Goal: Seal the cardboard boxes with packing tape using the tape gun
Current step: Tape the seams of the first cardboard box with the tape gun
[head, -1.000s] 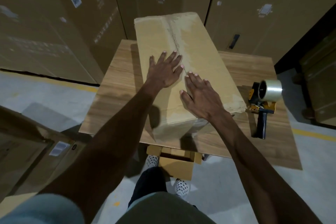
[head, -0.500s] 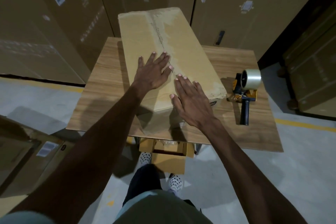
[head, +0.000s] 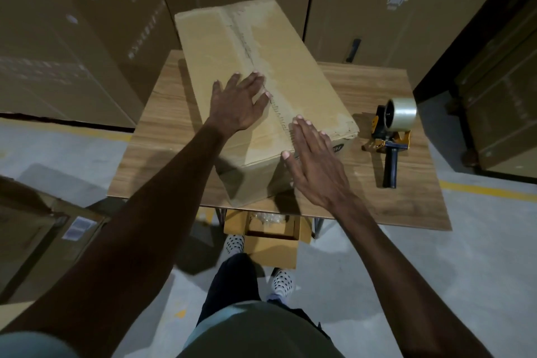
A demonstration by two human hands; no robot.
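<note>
A long cardboard box (head: 293, 73) lies on a wooden table (head: 377, 206), its top flaps closed along a rough centre seam. My left hand (head: 238, 104) lies flat on the left flap beside the seam, fingers straight. At the box's near right corner my right hand (head: 313, 160) is flat with straight fingers, reaching past the near edge. A tape gun (head: 392, 131) with a clear tape roll and dark handle rests on the table to the right of the box, untouched.
Tall stacked cartons (head: 87, 38) wall in the back and left. More cartons (head: 499, 96) stand at the right. A small open box (head: 270, 241) sits on the floor under the table by my feet. Another carton (head: 35, 241) is at lower left.
My right hand has slid back toward the box's near right corner. My left hand keeps its place on the left flap. The view has shifted slightly.
</note>
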